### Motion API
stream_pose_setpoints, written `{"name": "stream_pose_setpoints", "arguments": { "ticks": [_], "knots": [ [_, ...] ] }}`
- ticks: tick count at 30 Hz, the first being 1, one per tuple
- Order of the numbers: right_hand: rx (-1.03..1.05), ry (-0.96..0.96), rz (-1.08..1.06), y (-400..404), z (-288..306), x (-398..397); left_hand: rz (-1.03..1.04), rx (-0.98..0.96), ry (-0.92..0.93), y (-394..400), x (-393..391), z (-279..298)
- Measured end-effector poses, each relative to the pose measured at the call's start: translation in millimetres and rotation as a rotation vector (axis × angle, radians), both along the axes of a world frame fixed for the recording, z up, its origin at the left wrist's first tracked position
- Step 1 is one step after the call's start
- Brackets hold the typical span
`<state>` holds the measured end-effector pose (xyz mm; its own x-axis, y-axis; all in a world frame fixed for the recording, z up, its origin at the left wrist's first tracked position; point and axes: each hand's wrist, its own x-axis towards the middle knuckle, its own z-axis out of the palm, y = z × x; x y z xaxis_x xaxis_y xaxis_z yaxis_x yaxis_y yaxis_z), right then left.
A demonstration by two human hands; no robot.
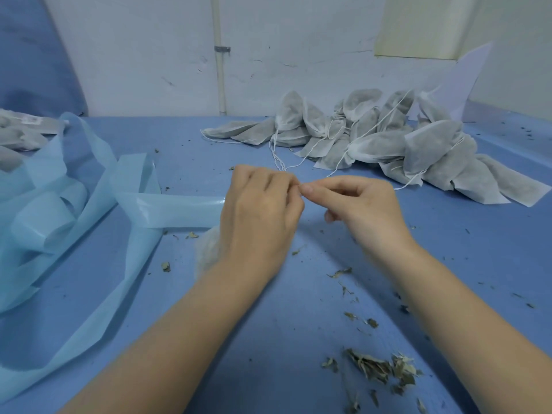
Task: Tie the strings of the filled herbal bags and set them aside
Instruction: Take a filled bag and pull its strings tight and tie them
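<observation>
My left hand and my right hand meet fingertip to fingertip over the middle of the blue table. Both pinch the thin white string of one herbal bag. That bag is blurred and mostly hidden under my left wrist, so only a pale edge shows. A heap of filled white herbal bags with loose strings lies at the back right, beyond my hands.
Curled light-blue plastic strips sprawl over the left side. More bags sit at the far left edge. Dried leaf crumbs are scattered at the front right. A white wall with a pipe stands behind the table.
</observation>
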<state>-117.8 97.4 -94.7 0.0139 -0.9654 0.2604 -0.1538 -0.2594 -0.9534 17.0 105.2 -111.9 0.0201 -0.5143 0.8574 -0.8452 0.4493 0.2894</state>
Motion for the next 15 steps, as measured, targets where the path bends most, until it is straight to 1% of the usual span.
{"name": "stream_pose_setpoints", "arguments": {
  "ticks": [3,5,6,8,9,12,14,15],
  "knots": [
    [0.047,-0.225,0.065,-2,-5,4,-0.069,0.272,0.362,4,-9,8],
    [0.078,-0.328,0.117,-3,-8,12,-0.105,0.402,0.486,2,-11,10],
    [0.082,-0.370,0.149,-3,-8,17,-0.113,0.449,0.502,2,-11,12],
    [0.079,-0.429,0.205,-4,-9,24,-0.094,0.495,0.487,3,-10,16],
    [0.073,-0.419,0.212,-4,-10,26,-0.072,0.498,0.469,3,-10,18],
    [-0.037,-0.222,0.112,-3,-12,26,0.041,0.432,0.322,5,-7,21],
    [-0.095,-0.163,0.069,-3,-11,24,0.118,0.332,0.200,5,-5,22],
    [-0.112,-0.156,0.056,-4,-11,23,0.144,0.299,0.170,6,-5,22]
  ]
}}
